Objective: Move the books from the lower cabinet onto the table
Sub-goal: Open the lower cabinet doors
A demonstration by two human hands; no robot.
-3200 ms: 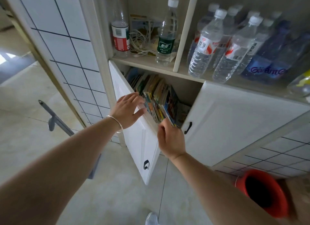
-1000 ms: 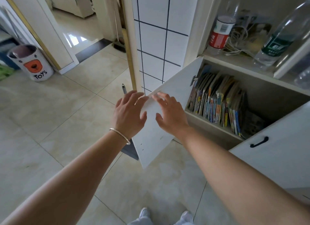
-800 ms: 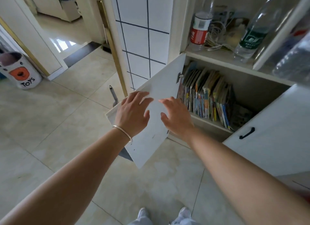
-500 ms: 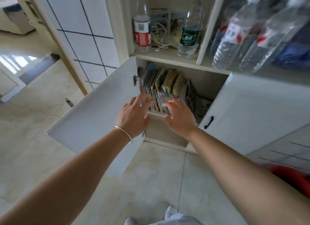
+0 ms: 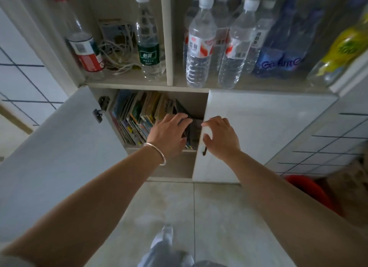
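In the lower cabinet (image 5: 197,105), the books (image 5: 139,117) are all standing in a leaning row, so nothing has made it out so far, and the surface they're meant for isn't anywhere in view. The left door (image 5: 59,147) is swung wide open while the right door (image 5: 258,137) looks closed or nearly so. The left hand (image 5: 169,135) is reaching into the opening, fingers spread over the dark book at the right end of the row; can't tell if that grip has actually closed on anything, it's a bit blurry there. The right hand (image 5: 219,137) is at the right door's edge, fingers loosely curled, apparently holding nothing. So basically: access sorted, every book left to move.
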